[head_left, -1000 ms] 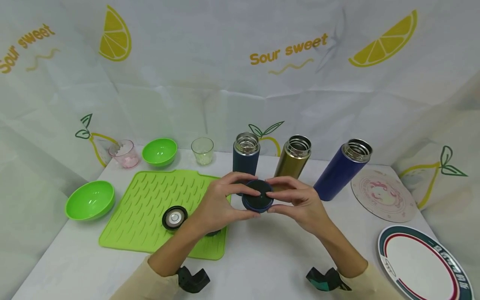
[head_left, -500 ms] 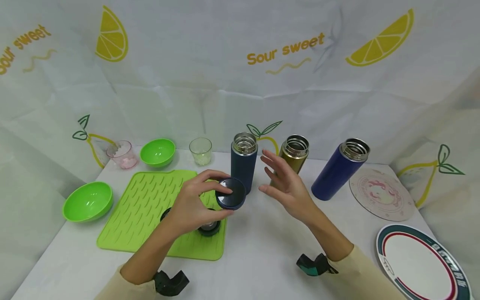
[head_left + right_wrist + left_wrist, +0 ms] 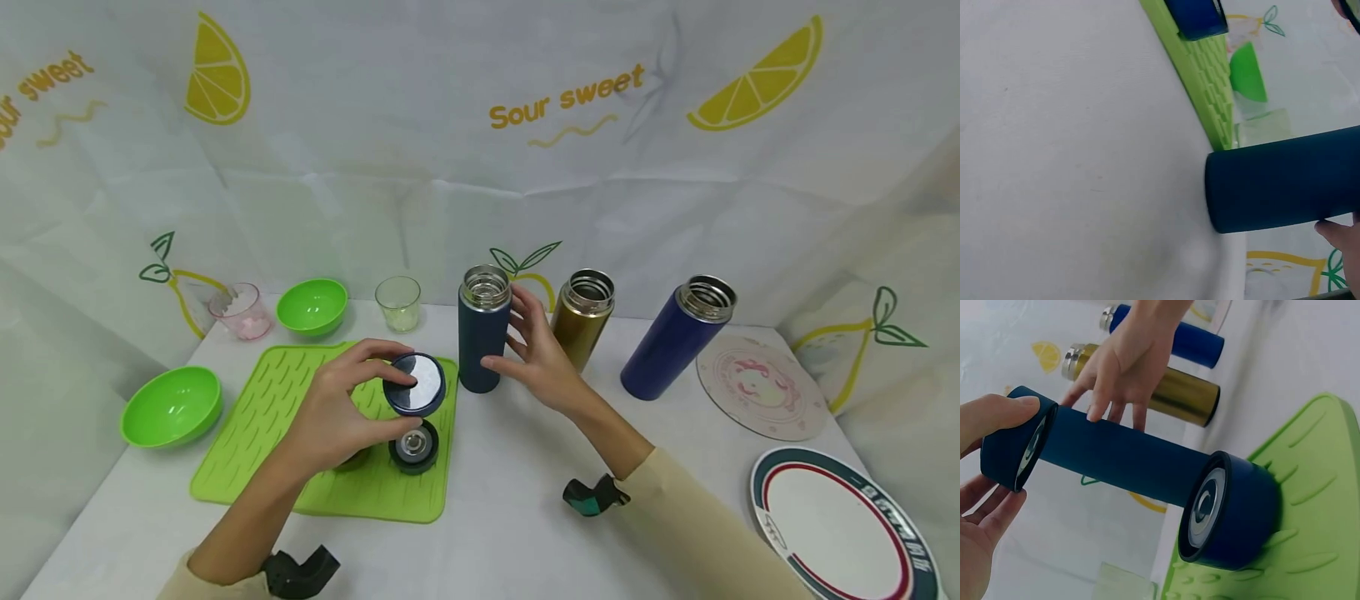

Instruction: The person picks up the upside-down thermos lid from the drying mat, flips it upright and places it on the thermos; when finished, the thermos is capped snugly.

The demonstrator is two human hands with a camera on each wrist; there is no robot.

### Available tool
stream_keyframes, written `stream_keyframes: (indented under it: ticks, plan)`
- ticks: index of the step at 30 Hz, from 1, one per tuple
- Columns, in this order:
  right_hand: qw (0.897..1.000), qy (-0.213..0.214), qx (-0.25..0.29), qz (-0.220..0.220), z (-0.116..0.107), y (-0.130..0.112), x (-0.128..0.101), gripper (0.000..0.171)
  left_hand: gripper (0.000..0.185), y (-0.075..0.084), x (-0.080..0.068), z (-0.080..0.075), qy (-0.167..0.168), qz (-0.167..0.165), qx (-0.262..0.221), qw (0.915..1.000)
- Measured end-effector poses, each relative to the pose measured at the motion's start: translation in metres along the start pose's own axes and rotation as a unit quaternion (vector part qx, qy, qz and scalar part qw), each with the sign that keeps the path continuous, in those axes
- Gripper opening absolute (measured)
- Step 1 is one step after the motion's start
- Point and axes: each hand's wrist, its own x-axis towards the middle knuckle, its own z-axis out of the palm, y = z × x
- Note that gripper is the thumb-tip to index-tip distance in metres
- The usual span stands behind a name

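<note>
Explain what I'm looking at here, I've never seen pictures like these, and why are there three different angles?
No machine here: a person works with bare hands, wearing three cameras. The wide picture comes from the head, looking down at a white table. The other two come from the wrists, so they look tilted and very close.

The left hand pinches a dark blue lid above a green mat; another lid lies on the mat below it. The right hand touches the dark flask, fingers fairly straight, no full grip. A gold flask and a blue flask stand open beside it. Also there: two green bowls, two small cups, a round mat and a plate.
</note>
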Motion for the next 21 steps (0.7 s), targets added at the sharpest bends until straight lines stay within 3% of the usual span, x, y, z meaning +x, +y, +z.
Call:
stream_keyframes:
  ticks: [12,21]
  plan:
    - [0.998,0.052,-0.046,0.005,0.013,0.030,0.011,0.109,0.039,-0.008,-0.001,0.000,-0.004,-0.014,0.001,0.9999]
    - [0.997,0.040,-0.064,-0.003,0.009,0.033,0.013,0.107,0.039,-0.012,0.001,-0.003,0.006,-0.011,-0.004,0.9999]
